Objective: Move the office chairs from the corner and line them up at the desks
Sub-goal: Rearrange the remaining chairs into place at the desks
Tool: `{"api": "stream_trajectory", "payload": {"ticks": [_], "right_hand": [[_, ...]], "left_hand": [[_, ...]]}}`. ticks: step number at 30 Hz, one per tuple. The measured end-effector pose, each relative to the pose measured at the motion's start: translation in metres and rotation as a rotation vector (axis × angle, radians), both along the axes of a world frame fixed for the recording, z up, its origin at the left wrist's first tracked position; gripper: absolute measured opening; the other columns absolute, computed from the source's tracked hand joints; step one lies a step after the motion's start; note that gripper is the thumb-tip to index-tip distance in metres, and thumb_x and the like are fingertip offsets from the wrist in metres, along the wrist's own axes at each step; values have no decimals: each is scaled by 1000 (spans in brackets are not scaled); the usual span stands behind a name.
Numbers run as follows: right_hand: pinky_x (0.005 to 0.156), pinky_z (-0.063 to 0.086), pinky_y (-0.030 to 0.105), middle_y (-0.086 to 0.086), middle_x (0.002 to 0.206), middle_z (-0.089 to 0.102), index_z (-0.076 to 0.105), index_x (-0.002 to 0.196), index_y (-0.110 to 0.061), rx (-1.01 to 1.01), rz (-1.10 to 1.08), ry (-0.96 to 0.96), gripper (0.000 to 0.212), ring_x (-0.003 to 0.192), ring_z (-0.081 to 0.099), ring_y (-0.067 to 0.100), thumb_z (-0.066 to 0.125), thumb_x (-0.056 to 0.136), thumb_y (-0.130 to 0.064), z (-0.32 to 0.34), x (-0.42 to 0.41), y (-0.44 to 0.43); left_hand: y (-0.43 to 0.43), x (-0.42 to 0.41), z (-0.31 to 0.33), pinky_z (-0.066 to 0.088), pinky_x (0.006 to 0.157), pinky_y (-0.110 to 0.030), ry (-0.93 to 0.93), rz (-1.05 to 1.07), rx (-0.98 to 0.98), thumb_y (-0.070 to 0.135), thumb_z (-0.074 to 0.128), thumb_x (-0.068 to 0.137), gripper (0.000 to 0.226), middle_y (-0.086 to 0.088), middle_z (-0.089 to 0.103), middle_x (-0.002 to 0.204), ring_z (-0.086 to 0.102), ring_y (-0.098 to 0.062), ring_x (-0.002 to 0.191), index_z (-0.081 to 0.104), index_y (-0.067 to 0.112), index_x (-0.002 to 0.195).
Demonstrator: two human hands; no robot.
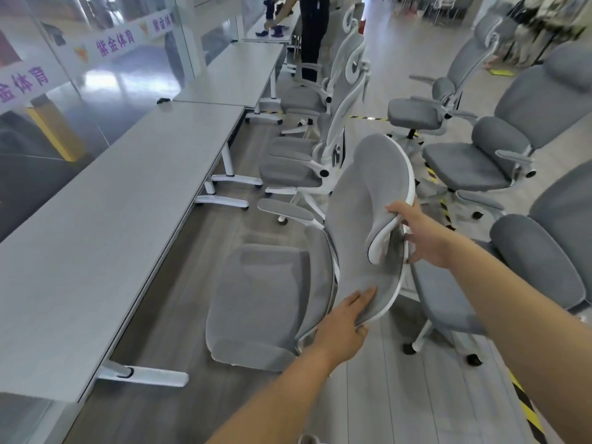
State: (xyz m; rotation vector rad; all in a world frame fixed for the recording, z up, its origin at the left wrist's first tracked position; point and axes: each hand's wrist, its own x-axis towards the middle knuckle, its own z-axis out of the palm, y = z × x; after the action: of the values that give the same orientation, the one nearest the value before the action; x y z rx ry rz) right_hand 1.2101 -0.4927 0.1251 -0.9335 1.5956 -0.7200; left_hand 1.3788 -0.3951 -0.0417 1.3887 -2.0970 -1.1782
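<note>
**While Its Back Is Gripped High and Low, a Chair (358, 200) Stands Beside the Desk (96, 235)**

Because a wheeled chair goes where its back (352, 257) is pushed, both hands hold the back rather than the seat (259, 309). The left hand (344, 318) pinches the lower rim, with its fingers flat on the fabric and its thumb tucked beneath. The right hand (423, 235) wraps the white upper edge, thumb in front and fingers curled behind. With 1 grip high and 1 low, I judge the chair can be turned as well as rolled.

It stands on the grey floor just beside the near desk. Its seat points toward the desk edge but is not yet tucked under. Beyond it, at least 2 chairs (288, 165) sit in a row along the desks with their backs outward, which gives a line to match. To the right, 3 or more spare chairs (464, 165) stand apart from the desks, near yellow-black tape (525, 408) on the floor. A person (315, 33) stands at the far desk. The likely next step is to square the seat to the desk and push it in level with its neighbours.
</note>
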Motion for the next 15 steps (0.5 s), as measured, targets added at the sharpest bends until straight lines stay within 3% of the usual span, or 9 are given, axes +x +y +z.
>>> {"api": "stream_trajectory", "payload": {"ticks": [6, 9, 15], "right_hand": [[92, 42, 59, 2, 132, 48, 35, 121, -52, -17, 15, -23, 45, 110, 51, 26, 57, 81, -53, 2, 3, 6], [93, 40, 63, -1, 133, 47, 34, 122, -52, -33, 2, -27, 43, 110, 49, 24, 56, 85, -50, 2, 0, 6], [96, 36, 67, -1, 136, 46, 31, 126, -52, -39, -5, -19, 50, 113, 46, 26, 56, 83, -53, 0, 3, 6]], "left_hand": [[11, -3, 1, 27, 116, -28, 75, 78, 45, 20, 50, 96, 73, 6, 28, 158, 31, -16, 142, 13, 65, 141], [13, -9, 0, 28, 116, -28, 71, 95, 53, 20, 49, 97, 70, 6, 29, 157, 33, -17, 142, 17, 59, 145], [12, -7, 2, 28, 117, -32, 71, 88, 87, 21, 50, 98, 71, 8, 27, 158, 31, -16, 143, 14, 64, 142]]}}
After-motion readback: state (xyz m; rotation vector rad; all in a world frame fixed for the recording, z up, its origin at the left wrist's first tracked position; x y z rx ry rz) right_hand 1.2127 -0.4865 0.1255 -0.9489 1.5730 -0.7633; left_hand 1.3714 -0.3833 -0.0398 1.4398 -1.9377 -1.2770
